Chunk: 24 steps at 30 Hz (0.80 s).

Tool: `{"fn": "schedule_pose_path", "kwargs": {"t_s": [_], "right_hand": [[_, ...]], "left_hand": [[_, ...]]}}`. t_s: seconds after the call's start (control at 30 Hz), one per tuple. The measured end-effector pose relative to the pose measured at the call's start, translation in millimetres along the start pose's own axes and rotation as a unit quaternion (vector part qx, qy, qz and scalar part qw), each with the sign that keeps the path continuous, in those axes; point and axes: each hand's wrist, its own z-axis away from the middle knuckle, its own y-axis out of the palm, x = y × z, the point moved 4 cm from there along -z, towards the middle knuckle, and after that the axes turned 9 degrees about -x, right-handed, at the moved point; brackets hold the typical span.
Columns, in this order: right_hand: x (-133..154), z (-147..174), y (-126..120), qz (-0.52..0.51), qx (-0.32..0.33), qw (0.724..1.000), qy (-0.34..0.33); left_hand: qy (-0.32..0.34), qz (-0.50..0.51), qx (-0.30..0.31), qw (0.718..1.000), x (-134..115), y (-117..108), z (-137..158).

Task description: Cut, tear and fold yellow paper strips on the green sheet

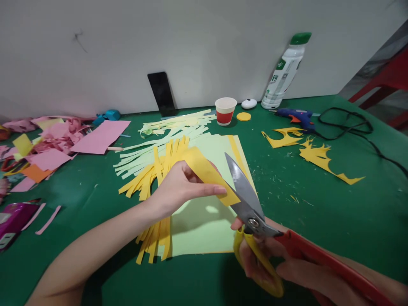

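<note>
My left hand (178, 187) pinches a yellow paper sheet (207, 170) and holds it up over the table. My right hand (270, 263) grips scissors (245, 191) by a yellow handle and a red handle. The steel blades stand apart around the sheet's right edge. Under both hands lies a light green sheet (204, 229) on a yellow one. Cut yellow strips (153, 174) and pale green strips (159, 144) are heaped to the left of it.
Pink and orange paper scraps (51, 144) crowd the left of the green table (318, 212). At the back stand a paper cup (225, 111), a tilted bottle (285, 72), a dark phone (162, 93) and a blue glue gun (295, 115) with black cord. Yellow offcuts (318, 157) lie at right.
</note>
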Motion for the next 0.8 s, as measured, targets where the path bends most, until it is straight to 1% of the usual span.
{"fn": "schedule_pose_path", "kwargs": {"t_s": [0.13,0.27,0.33,0.43,0.63,0.8], "right_hand": [[9,0,2,-0.026,0.018,0.999,0.030],[18,-2,2,-0.007,0.011,0.999,0.049],[20,-4,2,0.010,0.011,0.999,0.044],[22,-8,3,0.020,0.009,1.000,0.008],[21,-15,6,0.042,-0.007,0.999,-0.031],[25,-14,6,0.084,-0.037,0.996,-0.021]], "left_hand": [[0.020,-0.023,0.011,0.999,-3,3,3],[-0.020,-0.027,0.022,0.999,0,7,8],[-0.024,-0.028,0.027,0.999,1,8,9],[0.003,-0.021,0.037,0.999,1,9,9],[0.072,0.014,0.086,0.994,-5,8,11],[0.088,0.024,0.095,0.991,-8,7,12]]}}
